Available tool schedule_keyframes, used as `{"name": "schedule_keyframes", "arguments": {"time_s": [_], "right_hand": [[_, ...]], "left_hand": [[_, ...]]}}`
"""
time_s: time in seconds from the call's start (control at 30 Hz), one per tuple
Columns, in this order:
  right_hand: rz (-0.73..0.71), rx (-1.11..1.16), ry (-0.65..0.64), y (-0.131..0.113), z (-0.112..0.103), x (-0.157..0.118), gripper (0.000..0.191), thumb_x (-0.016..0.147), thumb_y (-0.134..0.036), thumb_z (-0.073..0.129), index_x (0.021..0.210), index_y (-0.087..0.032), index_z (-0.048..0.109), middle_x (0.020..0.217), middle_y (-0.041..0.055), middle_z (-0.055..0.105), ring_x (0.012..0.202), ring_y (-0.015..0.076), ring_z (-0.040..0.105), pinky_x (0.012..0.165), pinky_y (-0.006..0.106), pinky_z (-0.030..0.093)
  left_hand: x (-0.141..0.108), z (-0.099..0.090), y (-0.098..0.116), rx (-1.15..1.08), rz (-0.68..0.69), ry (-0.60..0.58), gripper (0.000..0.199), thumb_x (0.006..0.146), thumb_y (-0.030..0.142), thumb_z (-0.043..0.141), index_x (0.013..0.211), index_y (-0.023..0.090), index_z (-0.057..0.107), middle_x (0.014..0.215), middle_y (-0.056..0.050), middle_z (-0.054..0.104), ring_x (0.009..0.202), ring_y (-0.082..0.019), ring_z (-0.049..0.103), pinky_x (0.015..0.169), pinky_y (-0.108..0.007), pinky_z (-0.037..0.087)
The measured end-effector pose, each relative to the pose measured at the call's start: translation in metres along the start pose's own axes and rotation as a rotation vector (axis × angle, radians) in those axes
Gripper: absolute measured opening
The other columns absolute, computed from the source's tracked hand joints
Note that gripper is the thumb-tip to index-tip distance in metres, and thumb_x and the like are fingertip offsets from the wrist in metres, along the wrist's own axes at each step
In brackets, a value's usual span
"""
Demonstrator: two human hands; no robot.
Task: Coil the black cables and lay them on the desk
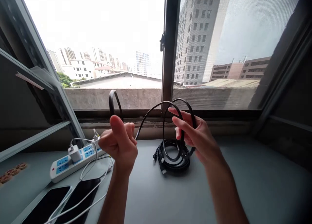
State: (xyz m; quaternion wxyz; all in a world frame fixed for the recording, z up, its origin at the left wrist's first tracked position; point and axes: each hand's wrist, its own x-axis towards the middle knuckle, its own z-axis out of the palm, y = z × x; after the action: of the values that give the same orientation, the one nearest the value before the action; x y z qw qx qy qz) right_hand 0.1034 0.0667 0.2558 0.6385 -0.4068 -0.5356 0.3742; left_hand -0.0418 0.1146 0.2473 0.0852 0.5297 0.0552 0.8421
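A black cable (162, 102) runs in the air between my two hands. My left hand (119, 147) is closed around it with the thumb up, and a short bend of cable stands above the fist. Loops of the same cable hang from my right hand (201, 134), gripped between the thumb and fingers, the index finger partly extended. Behind and below these loops, a coil of black cable (179, 168) lies on the table, with several plug ends showing at its left side. Part of that coil is hidden by the hanging loops.
On the left of the grey table (156, 198) lies a white power strip (57, 176) with a white charger (74, 153) plugged in. White charging cables (84, 203) cross two dark-screened phones in front of it. A window frame (168, 74) rises behind the table.
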Motion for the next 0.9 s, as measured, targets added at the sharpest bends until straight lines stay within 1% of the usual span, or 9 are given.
{"name": "schedule_keyframes", "arguments": {"time_s": [0.1,0.27,0.37,0.43,0.53,0.67,0.73,0.8,0.9], "right_hand": [[-0.017,-0.012,-0.056,-0.005,-0.006,-0.004,0.041,0.074,-0.047,0.064,0.103,-0.018,0.065,0.051,-0.0037,0.054,0.037,0.0022,0.027,0.032,0.015,0.019],[-0.044,-0.083,-0.075,-0.008,-0.003,-0.011,0.044,0.075,-0.057,0.056,0.090,-0.017,0.065,0.065,0.0002,0.061,0.038,0.0023,0.032,0.032,0.016,0.022],[-0.085,-0.111,-0.042,-0.008,-0.004,-0.013,0.036,0.074,-0.049,0.062,0.091,-0.017,0.065,0.066,-0.0007,0.060,0.045,0.0046,0.043,0.037,0.015,0.031],[-0.108,-0.165,-0.006,-0.007,-0.008,-0.011,0.030,0.075,-0.041,0.063,0.092,-0.016,0.067,0.060,-0.0022,0.057,0.047,0.0065,0.047,0.043,0.016,0.037],[-0.152,-0.298,0.049,-0.004,-0.016,-0.007,0.025,0.077,-0.034,0.060,0.092,-0.016,0.069,0.054,-0.0034,0.052,0.047,0.0078,0.047,0.045,0.019,0.040],[-0.277,-0.405,0.088,-0.001,-0.025,-0.004,0.021,0.071,-0.021,0.061,0.090,-0.018,0.070,0.058,-0.0015,0.056,0.051,0.0106,0.049,0.047,0.021,0.040],[-0.336,-0.406,0.132,0.000,-0.027,-0.005,0.021,0.069,-0.017,0.061,0.087,-0.019,0.071,0.062,0.0002,0.061,0.051,0.0119,0.051,0.045,0.022,0.040],[-0.398,-0.407,0.220,0.000,-0.025,-0.008,0.019,0.069,-0.016,0.060,0.083,-0.021,0.071,0.062,0.0005,0.063,0.048,0.0116,0.050,0.041,0.022,0.037],[-0.531,-0.409,0.288,0.000,-0.022,-0.015,0.015,0.069,-0.016,0.061,0.077,-0.022,0.071,0.053,-0.0018,0.059,0.041,0.0098,0.044,0.037,0.022,0.033]], "left_hand": [[-0.004,0.002,0.006,0.002,-0.005,-0.164,0.062,0.094,0.030,0.038,0.039,0.012,0.018,0.031,0.006,0.020,0.026,-0.001,0.019,0.033,-0.023,0.010],[-0.023,0.016,0.023,0.099,-0.144,-0.829,0.054,0.092,0.021,0.038,0.042,0.015,0.019,0.037,0.007,0.016,0.035,-0.004,0.014,0.037,-0.023,0.017],[-0.031,0.024,0.029,0.168,-0.180,-1.011,0.045,0.089,0.020,0.033,0.047,0.017,0.018,0.040,0.005,0.018,0.039,-0.007,0.012,0.041,-0.024,0.018],[-0.031,0.026,0.030,0.233,-0.089,-0.993,0.041,0.087,0.019,0.034,0.048,0.018,0.021,0.041,0.004,0.023,0.039,-0.007,0.016,0.041,-0.025,0.016],[-0.023,0.023,0.030,0.314,0.037,-0.830,0.035,0.081,0.016,0.043,0.050,0.018,0.028,0.043,0.005,0.031,0.040,-0.007,0.025,0.042,-0.023,0.021],[-0.004,0.008,0.028,0.390,0.055,-0.622,0.013,0.073,0.020,0.061,0.081,0.020,0.051,0.059,0.004,0.052,0.052,-0.011,0.050,0.058,-0.025,0.044],[0.004,0.000,0.026,0.445,0.073,-0.600,0.042,0.069,0.026,0.069,0.106,0.022,0.049,0.082,-0.001,0.061,0.076,-0.017,0.060,0.078,-0.034,0.048],[0.009,-0.005,0.023,0.525,0.084,-0.631,0.062,0.067,0.031,0.072,0.121,0.023,0.043,0.109,-0.007,0.059,0.102,-0.023,0.055,0.090,-0.040,0.043],[0.007,-0.005,0.014,0.578,0.004,-0.664,0.066,0.073,0.033,0.069,0.130,0.026,0.037,0.126,-0.009,0.051,0.115,-0.025,0.048,0.096,-0.042,0.040]]}}
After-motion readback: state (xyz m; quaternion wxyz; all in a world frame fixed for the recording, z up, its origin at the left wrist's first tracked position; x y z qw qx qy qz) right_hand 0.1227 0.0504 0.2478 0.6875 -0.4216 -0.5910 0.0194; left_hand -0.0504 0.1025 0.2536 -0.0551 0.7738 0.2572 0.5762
